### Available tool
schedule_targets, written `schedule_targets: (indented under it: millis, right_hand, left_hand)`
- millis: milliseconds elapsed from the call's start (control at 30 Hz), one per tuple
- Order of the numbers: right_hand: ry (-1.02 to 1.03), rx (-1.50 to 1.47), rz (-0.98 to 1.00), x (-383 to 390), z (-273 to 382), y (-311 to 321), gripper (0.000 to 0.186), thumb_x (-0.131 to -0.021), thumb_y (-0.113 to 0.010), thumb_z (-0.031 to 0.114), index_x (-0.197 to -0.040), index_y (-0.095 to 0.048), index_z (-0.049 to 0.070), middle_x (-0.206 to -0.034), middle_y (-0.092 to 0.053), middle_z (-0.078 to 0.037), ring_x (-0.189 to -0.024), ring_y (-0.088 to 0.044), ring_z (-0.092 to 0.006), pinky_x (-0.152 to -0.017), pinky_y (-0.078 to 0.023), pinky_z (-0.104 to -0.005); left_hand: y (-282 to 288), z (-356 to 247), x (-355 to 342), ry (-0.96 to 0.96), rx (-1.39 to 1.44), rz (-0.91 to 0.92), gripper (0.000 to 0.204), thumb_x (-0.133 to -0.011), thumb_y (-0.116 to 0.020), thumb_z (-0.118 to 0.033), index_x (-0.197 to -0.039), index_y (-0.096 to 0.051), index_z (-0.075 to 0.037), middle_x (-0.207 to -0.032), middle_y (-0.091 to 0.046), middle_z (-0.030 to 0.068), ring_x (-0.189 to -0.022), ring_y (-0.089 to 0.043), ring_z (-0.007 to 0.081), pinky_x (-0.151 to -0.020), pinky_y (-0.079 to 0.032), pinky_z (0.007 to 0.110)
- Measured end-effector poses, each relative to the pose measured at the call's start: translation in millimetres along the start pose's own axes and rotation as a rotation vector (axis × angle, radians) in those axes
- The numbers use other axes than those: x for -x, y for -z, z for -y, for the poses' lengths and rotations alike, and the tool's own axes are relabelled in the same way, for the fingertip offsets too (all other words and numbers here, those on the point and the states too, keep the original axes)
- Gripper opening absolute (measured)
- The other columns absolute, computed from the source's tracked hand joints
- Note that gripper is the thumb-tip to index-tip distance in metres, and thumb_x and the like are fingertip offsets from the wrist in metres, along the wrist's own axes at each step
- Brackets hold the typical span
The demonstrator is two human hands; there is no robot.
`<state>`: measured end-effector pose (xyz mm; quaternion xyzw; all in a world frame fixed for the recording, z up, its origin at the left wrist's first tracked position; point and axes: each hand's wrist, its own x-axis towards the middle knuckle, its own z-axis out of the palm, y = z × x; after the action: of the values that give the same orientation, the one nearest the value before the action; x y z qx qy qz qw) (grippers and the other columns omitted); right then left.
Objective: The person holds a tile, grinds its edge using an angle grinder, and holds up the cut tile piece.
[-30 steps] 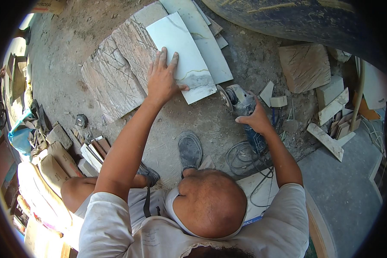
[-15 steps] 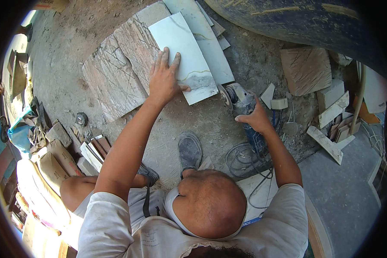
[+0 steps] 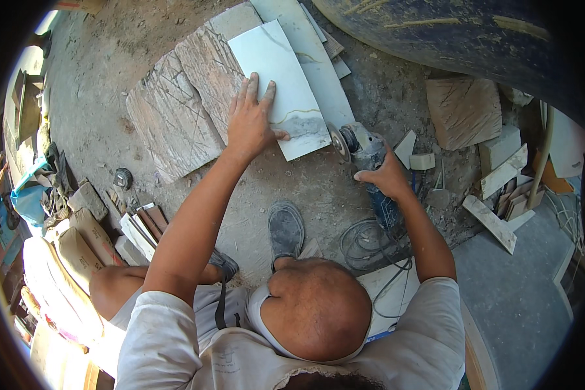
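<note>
1. The white tile [image 3: 274, 78], with grey veins and a golden line at its near end, lies flat in front of the person. From above, its left side overlaps a rough pinkish stone [image 3: 175, 117], and its right side overlaps a longer pale tile [image 3: 328, 91].

2. The left hand [image 3: 250, 130] lies across the left edge of the white tile. Its fingers are a little spread and point away from the person; the index finger and the thumb rest on the white tile, with the thumb turned out to the right.

3. The right hand [image 3: 387, 177] is to the right of the white tile and is closed around the body of an angle grinder [image 3: 369, 151]. The thumb lies along the near side; how the other fingers are placed cannot be told, because they are mostly hidden.

4. The grinder's disc [image 3: 340, 144] is just beside the near right corner of the white tile. Whether it touches this corner cannot be told.

5. To the right of the white tile, past the grinder, are two small offcuts [image 3: 422, 161] and, farther, a brownish stone block [image 3: 463, 114].

6. Beyond the white tile, to the right, there is a large dark blue curved object [image 3: 435, 32] with dried smears.

7. Nearer to the person than the white tile, a grey shoe [image 3: 285, 229] stands on the ground, and a looped cable [image 3: 364, 244] lies to its right.

8. Well to the left of the white tile, a round tape measure [image 3: 122, 178] lies on the ground.
</note>
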<state>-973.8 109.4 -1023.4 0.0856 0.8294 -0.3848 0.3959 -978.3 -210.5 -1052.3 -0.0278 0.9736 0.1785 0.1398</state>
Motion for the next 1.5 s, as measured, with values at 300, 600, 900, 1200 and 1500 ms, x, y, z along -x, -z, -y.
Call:
schedule_targets:
  millis: [300,600,900,1200,1500]
  right_hand:
    - [-0.024,0.026,-0.008,-6,6,0,0.111,-0.057,-0.088,0.021,-0.15,-0.03,0.002,-0.137,-0.054,-0.021,-0.126,-0.053,-0.0314,-0.108,-0.039,-0.0367]
    - [-0.001,0.009,-0.017,-15,15,0,0.11,-0.057,-0.088,0.019,-0.149,-0.03,0.001,-0.136,-0.055,-0.02,-0.125,-0.053,-0.031,-0.108,-0.039,-0.0368]
    - [-0.012,-0.006,0.0,-27,16,0,0.107,-0.058,-0.088,0.016,-0.147,-0.031,-0.002,-0.136,-0.053,-0.018,-0.125,-0.052,-0.0275,-0.108,-0.039,-0.0355]
    - [0.004,0.007,-0.008,-31,29,2,0.112,-0.058,-0.088,0.019,-0.149,-0.027,-0.003,-0.137,-0.053,-0.022,-0.126,-0.052,-0.0312,-0.108,-0.039,-0.0369]
    - [0.041,-0.044,0.003,-38,45,3,0.11,-0.058,-0.087,0.02,-0.149,-0.029,-0.003,-0.137,-0.053,-0.022,-0.125,-0.053,-0.0307,-0.108,-0.039,-0.0366]
  left_hand:
    - [0,-1,-1,0.006,-0.003,0.004,0.119,-0.049,-0.092,-0.043,-0.152,-0.037,-0.017,-0.16,-0.021,0.0197,-0.148,-0.021,0.0359,-0.117,-0.026,0.047]
    - [0,-1,0,0.013,0.009,0.017,0.116,-0.051,-0.092,-0.041,-0.151,-0.038,-0.016,-0.16,-0.02,0.0201,-0.148,-0.021,0.0366,-0.117,-0.026,0.048]
    - [0,-2,-1,0.022,0.018,0.024,0.118,-0.049,-0.092,-0.041,-0.151,-0.038,-0.017,-0.161,-0.02,0.0186,-0.149,-0.02,0.0358,-0.118,-0.025,0.046]
    - [1,-2,-1,0.017,0.037,0.02,0.116,-0.051,-0.092,-0.04,-0.151,-0.038,-0.015,-0.16,-0.02,0.0199,-0.148,-0.022,0.0366,-0.118,-0.025,0.048]
    - [2,-2,0,0.024,0.035,0.016,0.118,-0.048,-0.092,-0.04,-0.151,-0.039,-0.016,-0.16,-0.02,0.0189,-0.147,-0.022,0.0367,-0.118,-0.026,0.048]
